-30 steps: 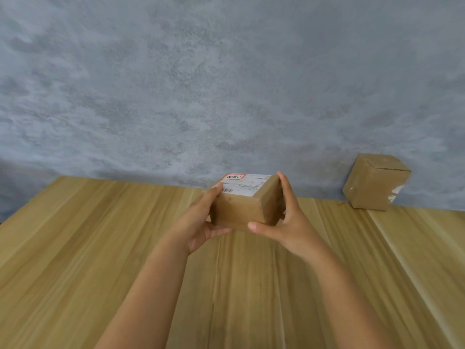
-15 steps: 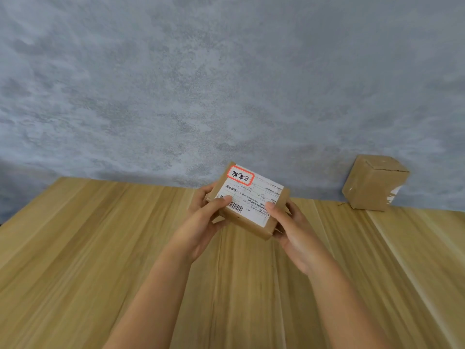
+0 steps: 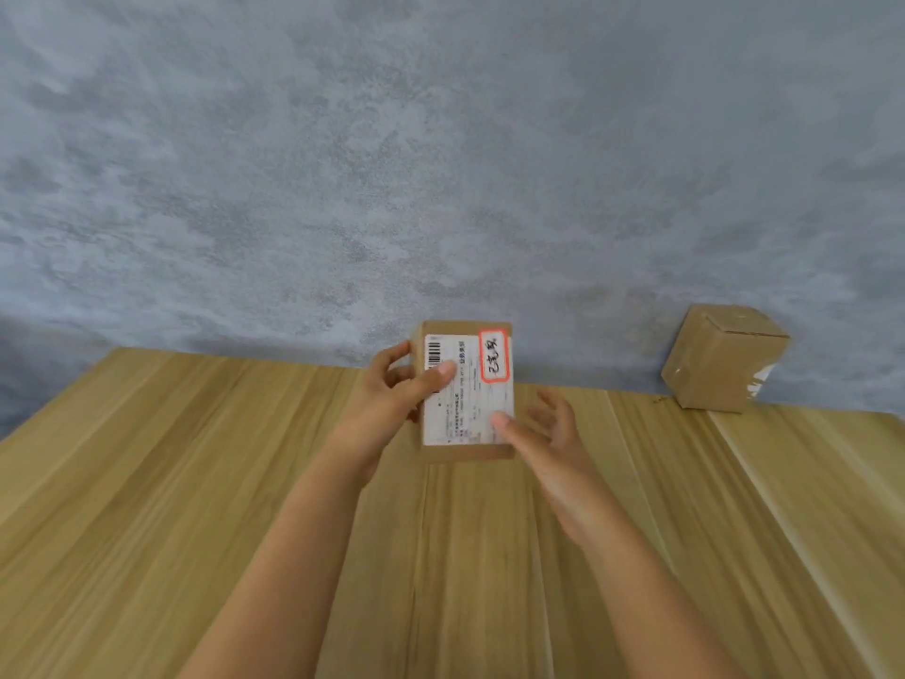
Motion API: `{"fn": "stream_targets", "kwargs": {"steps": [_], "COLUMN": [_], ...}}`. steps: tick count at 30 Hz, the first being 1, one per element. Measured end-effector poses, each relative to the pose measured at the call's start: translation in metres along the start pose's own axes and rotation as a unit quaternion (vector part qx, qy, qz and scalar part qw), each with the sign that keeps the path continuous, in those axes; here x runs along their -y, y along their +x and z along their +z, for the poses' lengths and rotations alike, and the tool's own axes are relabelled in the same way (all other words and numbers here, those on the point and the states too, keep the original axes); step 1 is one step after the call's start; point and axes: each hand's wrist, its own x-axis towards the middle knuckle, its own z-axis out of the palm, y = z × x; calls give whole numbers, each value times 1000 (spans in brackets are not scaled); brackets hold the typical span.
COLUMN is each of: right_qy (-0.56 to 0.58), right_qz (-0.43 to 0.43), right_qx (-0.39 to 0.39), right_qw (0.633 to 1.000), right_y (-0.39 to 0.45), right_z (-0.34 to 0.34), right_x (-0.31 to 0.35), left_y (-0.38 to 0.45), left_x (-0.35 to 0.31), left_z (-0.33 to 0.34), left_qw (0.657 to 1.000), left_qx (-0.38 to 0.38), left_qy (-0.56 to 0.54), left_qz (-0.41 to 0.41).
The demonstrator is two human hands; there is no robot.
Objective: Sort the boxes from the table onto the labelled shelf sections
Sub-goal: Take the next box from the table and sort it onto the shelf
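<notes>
Two hands raised over wooden table, one small cardboard box held between them, label side facing camera. Left hand clamped on box's left edge: thumb pressed on white shipping label near barcode, fingers curled round far side. Right hand at box's lower right corner: thumb tip touching label's lower right, remaining fingers spread apart and loose, clear of cardboard. Red-bordered sticker with handwriting at label's upper right. Second cardboard box far right on table, against grey wall, well apart.
</notes>
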Motion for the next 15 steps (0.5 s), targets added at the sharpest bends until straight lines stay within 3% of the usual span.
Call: {"fn": "stream_targets", "kwargs": {"steps": [4,9,15], "right_qy": [-21,-38,29], "right_qz": [-53,-18,3], "right_qx": [32,138,50], "right_qw": [998,990,998], "right_y": [11,12,10], "right_z": [-15,-23,-14], "right_x": [18,37,20], "left_y": [-4,-12,-6], "left_x": [-12,-19,-14], "left_z": [-12,-5,-7], "left_qw": [989,965,990], "left_qx": [77,160,41], "left_qy": [129,207,135], "left_qz": [0,-9,-7]}}
